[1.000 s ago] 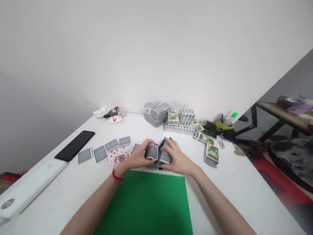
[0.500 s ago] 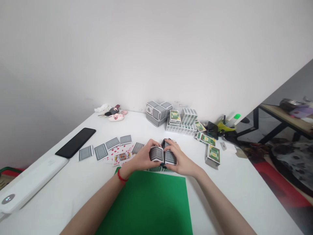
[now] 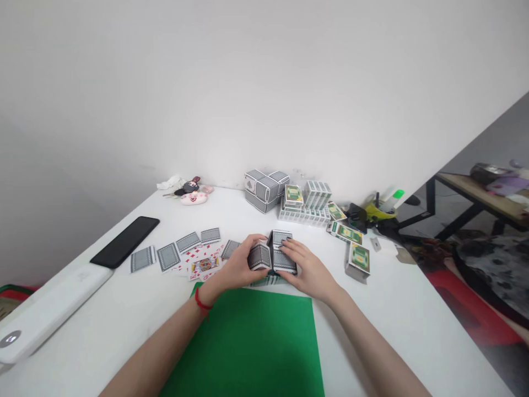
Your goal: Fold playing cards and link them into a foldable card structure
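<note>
My left hand is closed around folded grey-backed playing cards, thumb at the near edge and fingers behind. Right beside them lie more grey-backed playing cards, facing up. My right hand spans these, its fingertips on top and its thumb on the near edge. Under both sets is a green-and-white striped base, partly covered by my hands. To the left lie loose grey-backed cards and a fan of face-up red cards.
A green sheet lies in front of me. At the back stand a block of folded cards and stacked card boxes. Another card box is on the right. A black phone and a white device lie left.
My right fingers have spread and slid back from the gap between the two sets of cards, showing more of the right one. My left hand keeps its hold on the folded cards.
</note>
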A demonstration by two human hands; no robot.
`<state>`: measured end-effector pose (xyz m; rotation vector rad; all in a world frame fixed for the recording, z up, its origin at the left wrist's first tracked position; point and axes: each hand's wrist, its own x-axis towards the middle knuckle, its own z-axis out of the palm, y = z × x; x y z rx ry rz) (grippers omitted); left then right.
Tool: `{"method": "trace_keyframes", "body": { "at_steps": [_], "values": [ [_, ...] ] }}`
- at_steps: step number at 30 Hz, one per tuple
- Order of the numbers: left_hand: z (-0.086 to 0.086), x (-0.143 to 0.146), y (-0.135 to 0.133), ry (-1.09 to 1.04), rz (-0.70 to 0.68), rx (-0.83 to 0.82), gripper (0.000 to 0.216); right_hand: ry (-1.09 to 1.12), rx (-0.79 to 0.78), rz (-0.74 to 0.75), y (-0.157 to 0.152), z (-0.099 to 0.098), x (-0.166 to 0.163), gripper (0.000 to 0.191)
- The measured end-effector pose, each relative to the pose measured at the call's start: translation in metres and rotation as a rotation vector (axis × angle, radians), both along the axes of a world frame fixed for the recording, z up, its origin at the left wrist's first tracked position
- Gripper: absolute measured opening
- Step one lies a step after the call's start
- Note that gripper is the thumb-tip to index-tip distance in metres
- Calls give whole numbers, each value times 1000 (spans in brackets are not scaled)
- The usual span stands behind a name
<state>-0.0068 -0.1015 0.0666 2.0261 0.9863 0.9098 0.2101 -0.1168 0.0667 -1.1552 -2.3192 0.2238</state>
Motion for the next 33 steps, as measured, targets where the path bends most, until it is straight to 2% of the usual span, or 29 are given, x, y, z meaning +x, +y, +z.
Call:
{"method": "trace_keyframes", "body": {
  "at_steps": [3,7,17,21,27,33],
  "values": [
    [6,1,-2,26,-31,42,46,-134,60,-24,-3,0,-2,39],
    [8,2,-1,6,-17,81,33,-246,154,-11,-7,-4,-5,36],
    [-2,4,4,20,52,93,33,-285,286,-20,-11,-21,-1,33],
    [-3,6,4,12,34,102,32,-281,380,-1,-10,-26,2,31],
    [-1,7,6,20,3,74,34,-299,610,7,-7,-33,3,28],
    [5,3,10,41,-88,51,32,-305,649,45,-7,-36,8,28]
  ]
}}
